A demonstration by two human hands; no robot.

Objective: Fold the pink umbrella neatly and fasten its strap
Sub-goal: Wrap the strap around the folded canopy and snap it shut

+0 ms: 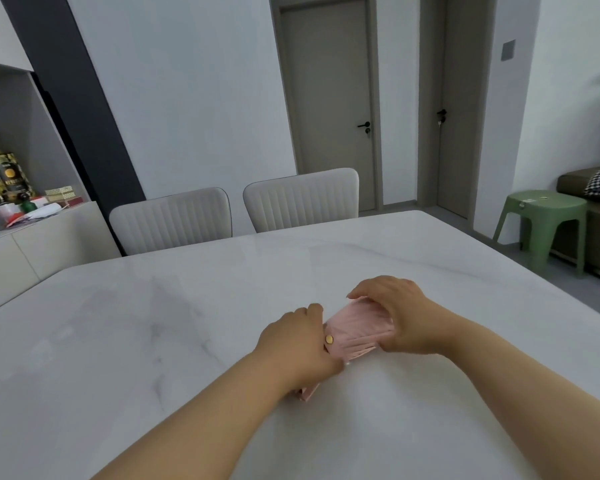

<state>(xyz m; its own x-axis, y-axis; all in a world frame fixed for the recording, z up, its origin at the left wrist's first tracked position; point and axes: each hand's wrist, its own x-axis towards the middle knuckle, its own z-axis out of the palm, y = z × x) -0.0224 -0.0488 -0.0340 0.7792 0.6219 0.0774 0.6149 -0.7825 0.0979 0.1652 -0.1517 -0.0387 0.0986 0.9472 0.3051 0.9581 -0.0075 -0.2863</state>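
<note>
umbrella (355,332) folded on table (153,341), clamped between left hand (297,344) and right hand (400,317); snap (329,339) maybe unfastened. loosened grip likely lets pleats spring apart.

The gold-and-black tin (6,176) on the sideboard carries lettering too blurred to read.

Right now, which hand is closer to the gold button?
Left. The left hand sits right beside the gold button; the right hand grips the umbrella farther along.
</note>
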